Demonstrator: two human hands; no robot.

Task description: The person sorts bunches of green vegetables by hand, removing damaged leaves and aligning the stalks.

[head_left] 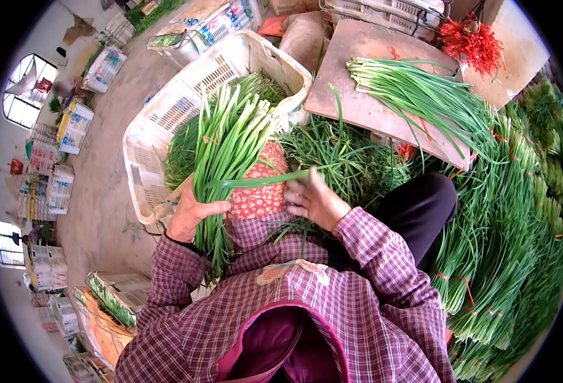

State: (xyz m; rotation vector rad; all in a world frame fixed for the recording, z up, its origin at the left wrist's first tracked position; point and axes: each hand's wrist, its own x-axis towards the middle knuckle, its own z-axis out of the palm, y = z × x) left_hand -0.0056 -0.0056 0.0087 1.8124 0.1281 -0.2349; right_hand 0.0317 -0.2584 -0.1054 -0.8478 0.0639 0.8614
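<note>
My left hand (pixel 192 214) is wrapped round a thick bunch of garlic chives (pixel 230 134), pale stem ends pointing up and away, green leaves hanging below. A wide green leaf (pixel 256 182) runs sideways across the bunch to my right hand (pixel 314 199), which pinches its end between thumb and fingers. Under the bunch, a red flower-patterned cloth (pixel 262 191) covers my lap. Behind it stands a white plastic crate (pixel 150 143) with more greens inside. On a board (pixel 339 70) at the upper right lies a loose pile of garlic chives (pixel 415 92).
Loose leaves (pixel 332 150) lie between the crate and my knee (pixel 431 198). Stacked tied bundles (pixel 486 255) fill the right side. Red ties (pixel 471 46) hang by the board's far corner. Several packed crates (pixel 75 127) line the floor at left.
</note>
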